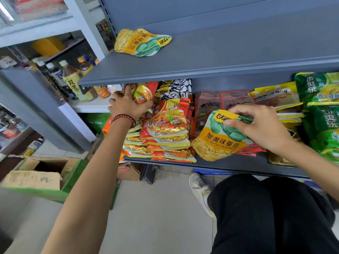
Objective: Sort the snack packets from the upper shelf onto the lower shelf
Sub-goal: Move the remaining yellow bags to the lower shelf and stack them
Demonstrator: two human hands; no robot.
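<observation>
The right hand (pixel 256 125) pinched the top edge of a yellow bean bag (pixel 218 142) between thumb and curled fingers. The bag hung from that pinch with its long axis slanting down and to the left. Its bottom was at the front of the lower shelf (pixel 238 164), just beside the noodle stack (pixel 165 129) and over some flat red packets (pixel 249 150). Whether it already rested on the shelf could not be told.

The left hand (pixel 126 105) reached further in at the back of the noodle stack, its fingers curled over an orange packet (pixel 143 95).

The spare bags (pixel 141 42), seemingly two overlapping and of the same yellow kind, lay flat on the upper shelf (pixel 220 57) near its left end. They were almost straight above the left hand and well apart from the right. Their long axis ran roughly along the shelf.

The left hand looked the nearer for fetching them, once it let go of its packet. The right had only to lower its bag into the gap beneath it.
</observation>
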